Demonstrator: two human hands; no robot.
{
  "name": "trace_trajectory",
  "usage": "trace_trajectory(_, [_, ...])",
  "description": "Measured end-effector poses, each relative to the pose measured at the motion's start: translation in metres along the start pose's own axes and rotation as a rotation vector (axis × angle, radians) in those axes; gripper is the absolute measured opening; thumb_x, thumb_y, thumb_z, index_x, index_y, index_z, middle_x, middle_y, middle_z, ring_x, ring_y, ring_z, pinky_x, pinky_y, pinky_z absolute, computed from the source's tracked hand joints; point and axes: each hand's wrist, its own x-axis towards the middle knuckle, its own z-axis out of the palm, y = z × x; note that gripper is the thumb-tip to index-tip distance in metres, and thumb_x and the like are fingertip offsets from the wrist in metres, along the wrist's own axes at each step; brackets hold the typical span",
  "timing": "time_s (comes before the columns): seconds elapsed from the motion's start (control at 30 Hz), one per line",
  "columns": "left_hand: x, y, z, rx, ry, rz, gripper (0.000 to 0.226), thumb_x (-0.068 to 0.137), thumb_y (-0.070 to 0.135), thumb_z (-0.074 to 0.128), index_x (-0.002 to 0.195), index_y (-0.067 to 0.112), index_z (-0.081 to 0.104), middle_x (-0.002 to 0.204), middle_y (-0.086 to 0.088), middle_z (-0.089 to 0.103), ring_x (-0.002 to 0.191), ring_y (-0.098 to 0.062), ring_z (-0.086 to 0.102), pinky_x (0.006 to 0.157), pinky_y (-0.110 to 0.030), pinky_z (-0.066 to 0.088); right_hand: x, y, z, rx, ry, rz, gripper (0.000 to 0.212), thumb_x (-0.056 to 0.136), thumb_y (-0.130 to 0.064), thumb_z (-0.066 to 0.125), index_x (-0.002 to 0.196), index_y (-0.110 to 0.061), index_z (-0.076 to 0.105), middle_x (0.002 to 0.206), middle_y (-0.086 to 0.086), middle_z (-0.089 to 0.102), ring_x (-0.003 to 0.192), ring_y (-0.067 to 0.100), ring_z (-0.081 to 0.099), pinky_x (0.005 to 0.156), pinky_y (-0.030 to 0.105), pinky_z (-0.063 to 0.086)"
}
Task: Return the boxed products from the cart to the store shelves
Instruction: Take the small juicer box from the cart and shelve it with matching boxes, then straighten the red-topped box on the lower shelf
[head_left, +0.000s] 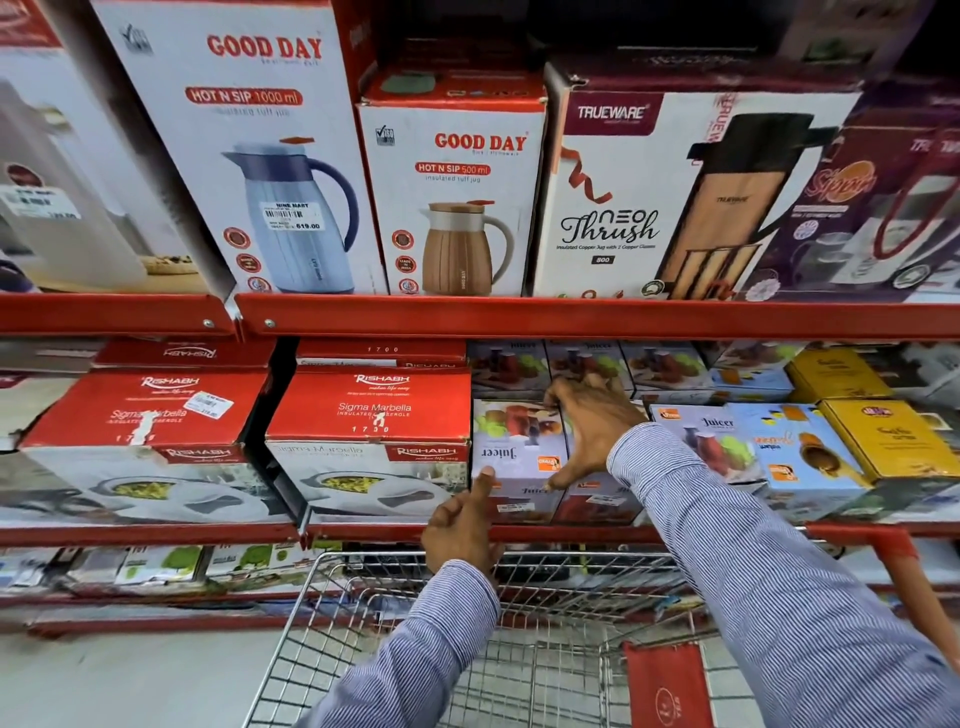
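Crowding shelf edge (571, 532): juicer box (511, 457)

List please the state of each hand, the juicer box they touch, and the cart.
Right hand: open, fingers spread over the top of the juicer box, not closed around it.
Left hand: loosely curled, one finger touching the box front.
Juicer box: closed, standing on the middle shelf, print upside down.
Cart: basket in view looks empty.
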Motion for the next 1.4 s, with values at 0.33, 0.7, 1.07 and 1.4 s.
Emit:
trace_trajectory(0.33, [0.0, 0.011, -0.012, 0.079, -0.092, -0.03, 0.056, 0.061, 0.044, 0.088, 0.1, 0.008, 0.069, 0.109, -0.012, 0.071, 0.108, -0.035, 0.064, 0.073, -0.046, 0.06, -0.013, -0.008, 0.002, -0.004, -0.022, 0.069, 0.101, 0.041, -0.067, 0.077, 0.123, -0.025, 0.033, 0.133, 0.004, 0.052, 0.125, 0.03, 0.036, 0.103, 0.052, 0.027])
trace_trajectory(0.7, [0.026, 0.09, -0.133, 0.227, 0.054, 0.529, 0.032, 0.081, 0.006, 0.075, 0.108, 0.007, 0.058, 0.117, -0.017, 0.066, 0.081, -0.018, 0.061, 0.088, -0.033, 0.045, -0.06, -0.113, 0.032, 0.87, 0.395, 0.135, 0.077, 0.08, -0.028, 0.074, 0.144, -0.024, 0.033, 0.143, -0.006, 0.045, 0.13, 0.014, 0.045, 0.107, 0.034, 0.041])
trace_trajectory(1.07, [0.048, 0.118, -0.158, 0.779, -0.115, 0.622, 0.093, 0.076, 0.036, 0.079, 0.152, 0.019, 0.028, 0.156, -0.005, 0.041, 0.135, -0.03, 0.048, 0.109, -0.042, 0.044, -0.046, -0.161, 0.052, 1.217, 0.299, 0.272, 0.063, 0.087, -0.004, 0.061, 0.145, -0.012, 0.035, 0.149, 0.009, 0.044, 0.137, 0.022, 0.043, 0.103, 0.026, 0.038])
trace_trajectory(1.4, [0.049, 0.117, -0.172, 0.781, -0.192, 0.655, 0.088, 0.078, 0.033, 0.077, 0.151, 0.024, 0.029, 0.152, -0.003, 0.047, 0.121, -0.03, 0.06, 0.102, -0.042, 0.05, -0.049, -0.164, 0.053, 1.256, 0.242, 0.28, 0.072, 0.087, 0.001, 0.06, 0.149, -0.013, 0.025, 0.156, 0.008, 0.033, 0.142, 0.022, 0.033, 0.111, 0.031, 0.033])
